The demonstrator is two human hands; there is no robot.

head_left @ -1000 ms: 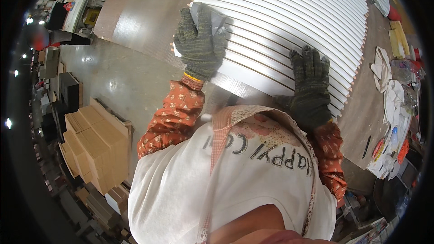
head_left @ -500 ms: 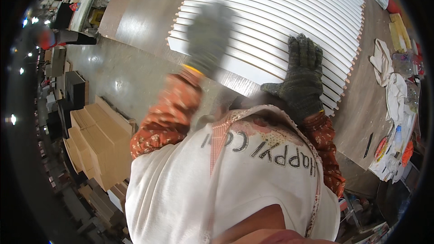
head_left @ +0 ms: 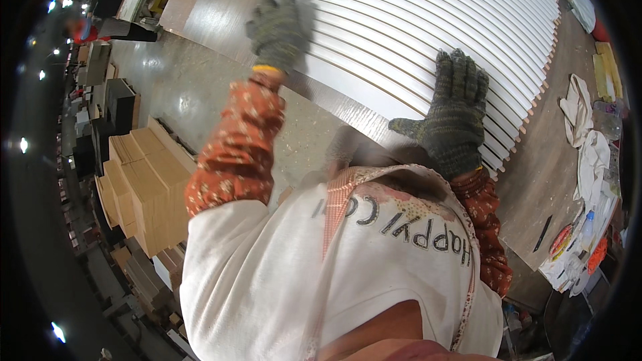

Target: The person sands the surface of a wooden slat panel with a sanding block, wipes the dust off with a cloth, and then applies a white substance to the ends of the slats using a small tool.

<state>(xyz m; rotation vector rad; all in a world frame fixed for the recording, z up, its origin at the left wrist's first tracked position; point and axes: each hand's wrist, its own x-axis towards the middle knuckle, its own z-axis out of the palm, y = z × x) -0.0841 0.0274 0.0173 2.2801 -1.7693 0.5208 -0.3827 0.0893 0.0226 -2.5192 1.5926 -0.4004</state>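
Landmark: the row of white slats [head_left: 428, 27], laid side by side on the brown worktable [head_left: 535, 174], their ends lined up along its near edge.
Your left hand [head_left: 281, 23]: gloved in dark knit, blurred, over the left end of the slats; you cannot tell whether it touches them or grips anything.
Your right hand [head_left: 451, 117]: same kind of glove, fingers spread wide and flat, palm down on the near slats, thumb pointing left along their edge. It holds nothing.
Sleeves: orange patterned cloth on both of your arms, under a white apron [head_left: 348, 274].
Slats, detail: long, narrow, white on top, pale wood showing at the right-hand ends; thin gaps between them.
Right of the slats: white rags [head_left: 588, 134] on the table, with a black pen [head_left: 543, 232] and small red and orange items near the table corner.
Left of the slats: grey floor [head_left: 167, 87], then stacks of tan boards [head_left: 144, 180].
Far left of the slats: dim shelves and small lights, too dark to tell more.
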